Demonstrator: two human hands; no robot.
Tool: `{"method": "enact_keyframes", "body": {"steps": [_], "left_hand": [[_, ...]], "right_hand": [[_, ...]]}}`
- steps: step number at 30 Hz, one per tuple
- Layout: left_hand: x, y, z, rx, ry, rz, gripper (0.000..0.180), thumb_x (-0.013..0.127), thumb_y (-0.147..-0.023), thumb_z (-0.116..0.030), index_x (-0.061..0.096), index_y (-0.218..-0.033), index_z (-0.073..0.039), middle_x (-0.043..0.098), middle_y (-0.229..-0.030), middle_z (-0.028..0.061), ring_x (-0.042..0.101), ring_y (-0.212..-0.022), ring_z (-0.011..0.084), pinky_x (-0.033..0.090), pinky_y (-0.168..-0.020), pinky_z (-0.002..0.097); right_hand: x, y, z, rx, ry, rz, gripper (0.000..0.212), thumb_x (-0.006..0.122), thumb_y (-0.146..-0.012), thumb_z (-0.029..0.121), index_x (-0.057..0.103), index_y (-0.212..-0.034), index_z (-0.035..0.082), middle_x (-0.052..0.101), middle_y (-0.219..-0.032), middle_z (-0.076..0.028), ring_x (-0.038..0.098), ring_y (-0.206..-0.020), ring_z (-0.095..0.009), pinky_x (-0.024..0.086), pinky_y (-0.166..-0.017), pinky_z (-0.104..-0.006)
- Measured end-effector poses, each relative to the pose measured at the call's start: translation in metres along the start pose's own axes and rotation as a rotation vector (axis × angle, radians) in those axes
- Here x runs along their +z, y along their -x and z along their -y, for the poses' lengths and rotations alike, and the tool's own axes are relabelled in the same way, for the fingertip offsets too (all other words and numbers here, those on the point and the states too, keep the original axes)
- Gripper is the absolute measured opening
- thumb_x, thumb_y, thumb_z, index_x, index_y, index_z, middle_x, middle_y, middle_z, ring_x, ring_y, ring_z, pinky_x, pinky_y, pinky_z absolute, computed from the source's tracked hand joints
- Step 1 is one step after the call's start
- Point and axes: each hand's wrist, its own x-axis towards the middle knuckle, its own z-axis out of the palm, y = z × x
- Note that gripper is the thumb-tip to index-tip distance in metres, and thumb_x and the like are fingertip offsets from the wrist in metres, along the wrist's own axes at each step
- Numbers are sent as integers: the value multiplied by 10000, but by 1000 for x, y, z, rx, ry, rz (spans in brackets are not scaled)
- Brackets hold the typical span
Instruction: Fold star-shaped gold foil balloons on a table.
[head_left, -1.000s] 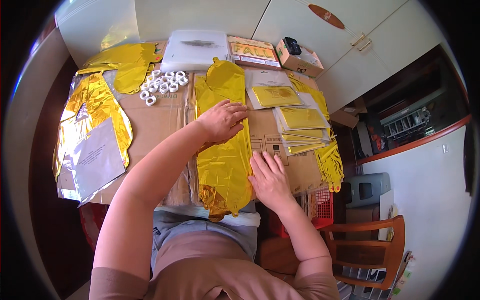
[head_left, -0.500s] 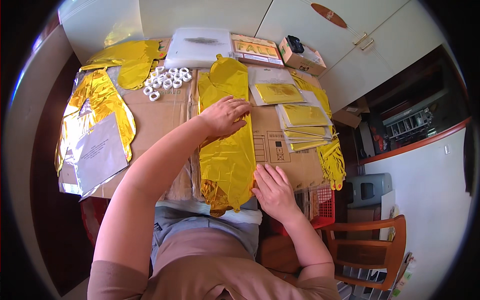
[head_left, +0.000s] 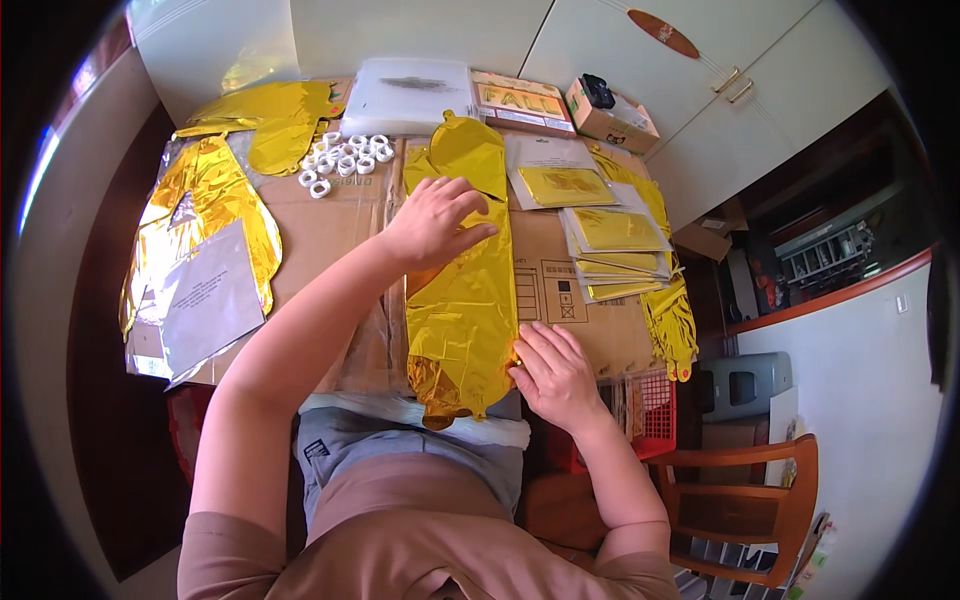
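Workpiece: 1 flat gold foil balloon, laid on the cardboard-covered worktop directly in front of the person; its long axis runs from the near edge toward the far side, and its near end projects past the cardboard.

Left hand: positioned over the far half of the balloon, its forearm crossing the left long edge; fingers loosely curved, thumb set apart, nothing visibly held; contact with the foil cannot be confirmed.

Right hand: at the right long edge, near the lower end; the balloon lies immediately to its left; fingertips touch the edge and the thumb sits just below them, a narrow spacing; whether they pinch the foil cannot be told.

Governing relation: the 2 hands stand diagonally across the long axis; the right hand is nearer the lower end, the left hand nearer the far end.

Adjacent items: to the right, a stack of clear packets with gold foil; beyond the left hand, a cluster of white rings; at far left, a second foil balloon, partly under a grey sheet.
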Motion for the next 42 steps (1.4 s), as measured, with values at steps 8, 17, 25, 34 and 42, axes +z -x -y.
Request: {"method": "enact_keyframes", "body": {"steps": [8, 17, 25, 34, 42], "left_hand": [[-75, 117, -62, 61, 86, 272, 766, 815, -752, -339, 511, -1410, -89, 482, -1451, 184, 459, -1356, 390, 355, -1155, 514], [-62, 161, -85, 99, -92, 355, 925, 853, -683, -306, 433, -1489, -132, 504, -1425, 133, 467, -1367, 340, 324, -1173, 541], [-58, 184, -92, 120, -109, 267, 844, 828, -706, -244, 466, -1460, -133, 543, -1377, 106, 503, -1335, 322, 353, -1153, 549], [-65, 172, -92, 64, -77, 192, 816, 790, -726, -212, 464, -1467, -107, 533, -1393, 143, 490, -1349, 336, 335, -1169, 543], [-61, 161, -94, 82, -3, 180, 734, 776, -747, -179, 508, -1424, -82, 576, -1336, 149, 545, -1283, 340, 373, -1137, 536]], "right_hand": [[-3, 12, -3, -4, -164, 12, 642, 757, -820, 227, 535, -1389, 29, 532, -1422, -201, 512, -1325, -375, 384, -1144, -492], [1, 12, 9, -95, -79, 113, 740, 775, -761, 216, 512, -1443, 98, 470, -1492, -194, 454, -1384, -375, 346, -1171, -521], [34, 25, 23, -149, 98, -194, 403, 689, -849, 91, 638, -1249, 97, 614, -1303, -129, 582, -1242, -308, 403, -1121, -504], [30, 20, 25, -119, -42, -209, 260, 700, -805, 79, 703, -1064, 89, 672, -1167, -93, 630, -1157, -271, 398, -1111, -511], [13, 15, 26, -91, -163, -254, 306, 694, -759, 22, 699, -1055, 96, 691, -1135, -78, 667, -1092, -269, 412, -1098, -511]]}}
